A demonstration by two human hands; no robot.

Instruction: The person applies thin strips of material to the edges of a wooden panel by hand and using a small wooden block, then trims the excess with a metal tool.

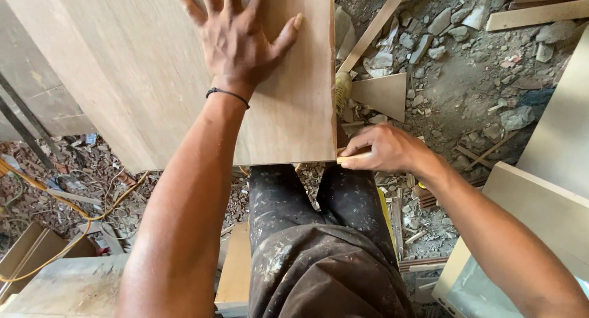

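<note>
A large light-brown plywood board (153, 79) lies in front of me, filling the upper left. My left hand (239, 39) presses flat on it with fingers spread; a thin black band circles the wrist. My right hand (383, 149) is at the board's near right corner, fingers pinched on a thin pale wooden strip (351, 159) held against the board's edge. My legs in dark stained trousers (319, 232) show below the board.
Rubble and stone chips (454, 66) cover the ground at right, with wood offcuts (383, 94) and slats (537, 14). Pale boards (546, 201) lean at right. A yellow cable (61, 201) runs over debris at left. More panels (67, 281) lie bottom left.
</note>
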